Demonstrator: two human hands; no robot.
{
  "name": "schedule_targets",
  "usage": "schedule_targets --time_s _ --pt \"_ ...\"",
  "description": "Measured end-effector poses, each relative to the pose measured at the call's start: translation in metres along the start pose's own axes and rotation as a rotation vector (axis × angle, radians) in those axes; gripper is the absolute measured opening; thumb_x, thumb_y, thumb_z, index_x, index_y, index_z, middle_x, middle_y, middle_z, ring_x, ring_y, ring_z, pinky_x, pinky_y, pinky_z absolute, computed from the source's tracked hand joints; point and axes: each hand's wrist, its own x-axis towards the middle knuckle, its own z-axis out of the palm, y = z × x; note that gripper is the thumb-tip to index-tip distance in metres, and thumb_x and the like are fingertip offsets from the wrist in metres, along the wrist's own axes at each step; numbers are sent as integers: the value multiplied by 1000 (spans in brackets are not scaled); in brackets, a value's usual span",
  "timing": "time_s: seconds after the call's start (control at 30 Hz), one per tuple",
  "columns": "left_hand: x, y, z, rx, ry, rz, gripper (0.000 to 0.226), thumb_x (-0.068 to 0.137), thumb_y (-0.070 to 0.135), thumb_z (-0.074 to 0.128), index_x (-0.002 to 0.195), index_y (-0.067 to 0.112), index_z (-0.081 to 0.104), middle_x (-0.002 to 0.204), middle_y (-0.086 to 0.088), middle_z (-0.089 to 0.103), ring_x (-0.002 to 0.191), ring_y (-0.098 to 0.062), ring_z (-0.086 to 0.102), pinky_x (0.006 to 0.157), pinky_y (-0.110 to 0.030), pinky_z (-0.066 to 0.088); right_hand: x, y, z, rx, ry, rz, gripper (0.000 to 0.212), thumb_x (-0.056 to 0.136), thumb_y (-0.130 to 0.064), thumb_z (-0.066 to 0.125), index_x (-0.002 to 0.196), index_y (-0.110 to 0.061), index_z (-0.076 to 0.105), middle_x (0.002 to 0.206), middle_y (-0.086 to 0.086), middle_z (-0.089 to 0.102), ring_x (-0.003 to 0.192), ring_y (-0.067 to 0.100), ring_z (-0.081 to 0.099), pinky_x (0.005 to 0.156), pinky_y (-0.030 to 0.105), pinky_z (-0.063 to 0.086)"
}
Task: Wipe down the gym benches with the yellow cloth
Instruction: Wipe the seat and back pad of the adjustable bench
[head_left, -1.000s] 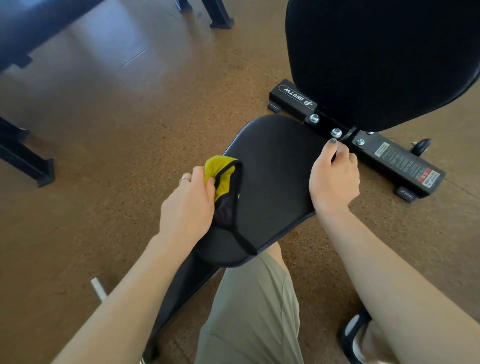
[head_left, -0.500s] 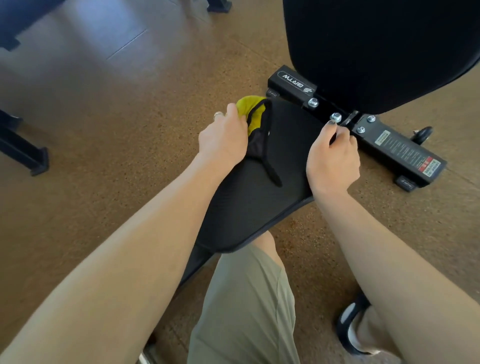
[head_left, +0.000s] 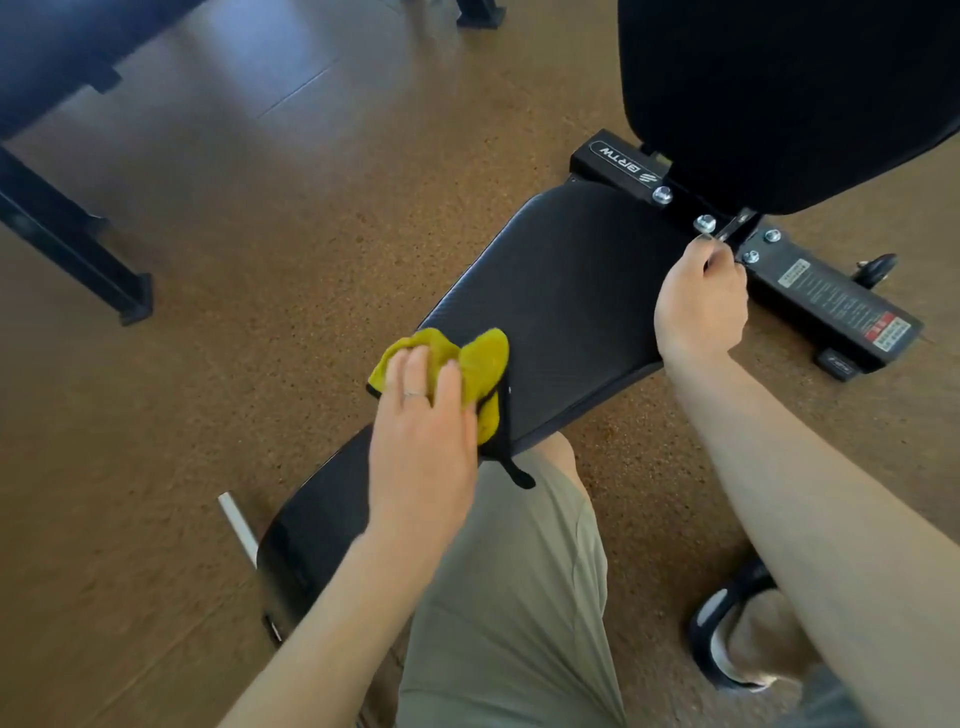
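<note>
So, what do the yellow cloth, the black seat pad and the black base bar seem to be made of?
The soft yellow cloth with black trim: likely microfibre or terry, matte and fuzzy, bunching into soft folds. The black padded bench seat: probably vinyl or faux leather over foam, with a fine ribbed texture and a dull sheen. The black rectangular base bar: apparently painted metal, flat and hard-edged, with shiny bolts and printed labels.

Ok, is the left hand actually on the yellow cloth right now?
Touching. The head view shows the left hand lying flat on the yellow cloth, fingers spread across it, pressing it onto the bench seat pad.
</note>
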Motion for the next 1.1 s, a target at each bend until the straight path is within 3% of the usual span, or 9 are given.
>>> schedule_targets --time_s 0.17,0.3,0.47,0.6,0.77,0.87,1.0,1.1 --pt "20 36 19 -14 -26 273 32 100 20 58 130 7 59 149 -19 49 141 -38 43 119 -46 34 1 1 4 -20 38 -24 53 98 -46 21 123 -23 62 125 -1 59 114 26 56 93 42 42" --pt "50 62 26 13 -91 372 36 102 21 55 136 10 54 153 -20 45 145 -36 39 122 -42 25 5 2 3 -36 27 -24 50 101 -46 24 124 -23 62 126 0 60 116 27 55 86 38 36" --pt "1 4 1 81 -112 515 42 100 24 48 140 9 54 154 -15 46 145 -31 39 124 -40 22 4 4 1 -1 -27 -44 49 103 -46 24 130 -25 59 132 -1 57 120 23 53 88 37 33" --pt "-13 -17 -1 150 -87 513 44 99 27 49 139 9 56 152 -16 48 144 -31 38 127 -35 13 2 3 1 24 -40 -26 52 103 -47 22 134 -26 58 134 0 55 121 24 52 91 39 34" --pt "35 54 17 183 -50 435 61 104 37 40 154 2 35 158 -18 41 148 -30 36 124 -39 22 6 3 -1 103 -77 1 53 103 -46 22 130 -23 61 127 0 55 117 23 52 95 42 37" --pt "48 86 28 187 -47 388 65 103 36 48 154 -2 32 157 -20 40 148 -32 37 123 -40 22 12 1 -9 261 -179 74 48 106 -44 26 129 -22 62 122 -5 50 113 14 47 98 35 32" --pt "16 51 17 232 -83 490 64 98 17 64 152 -6 36 157 -23 39 147 -34 38 122 -43 22 16 2 -28 491 -343 269 62 88 -62 31 132 -34 66 151 0 49 138 20 44 120 45 29" --pt "-4 23 9 278 -100 534 67 96 8 68 152 -7 34 158 -23 36 148 -35 36 120 -46 32 14 7 -36 549 -416 305 58 95 -57 37 146 -34 52 159 1 39 144 23 38 123 46 24"
